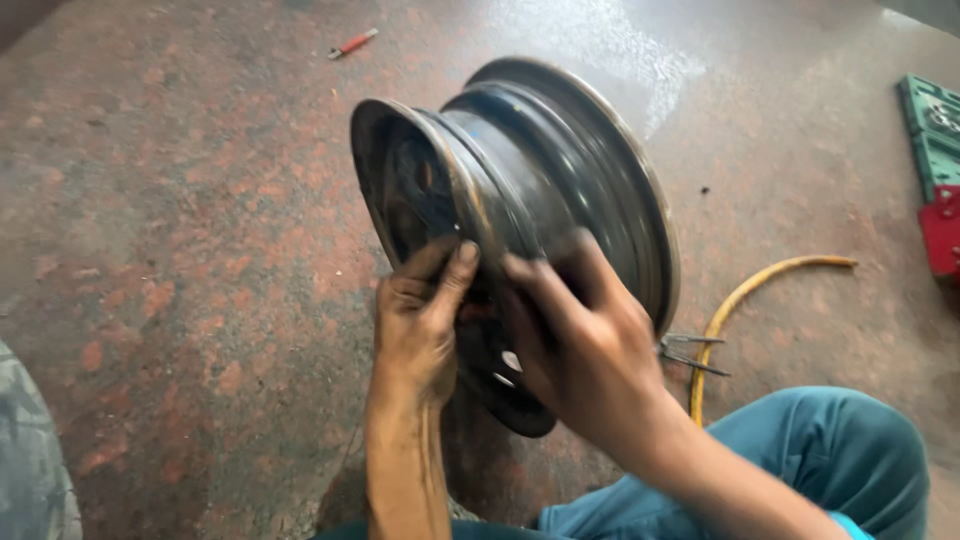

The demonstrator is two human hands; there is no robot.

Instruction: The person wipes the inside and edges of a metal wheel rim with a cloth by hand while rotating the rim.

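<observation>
A person seated on a mottled reddish stone floor [200, 250], one knee in blue-green trousers [830, 450] drawn up at the right, steadies a bare steel wheel rim [540, 170] stood on edge. The left hand [420, 325] wraps its fingers over the rim's near flange, thumb laid up along the lip, clearly grasping the metal. The right hand [580, 340], just beside it and blurred by motion, presses against the barrel of the rim with fingers spread; whether it grips or merely pushes cannot be told.

The rim carries no tyre: its dark, worn barrel and both flanges stand exposed, tilted away from the hands. So far as the view shows, the wheel is already stripped and is being held or turned for handling; what work remains on it is not visible.

Just right of the right hand, a small metal tool with thin prongs [690, 355] lies on the floor, touching or crossing a yellow hose [760, 285] that curves off to the right. Farther beyond the right hand, at the frame's edge, sit a green tool case [935, 130] and a red box [942, 235]. Well beyond the left hand, past the rim, lies a red-handled tool [352, 43].
</observation>
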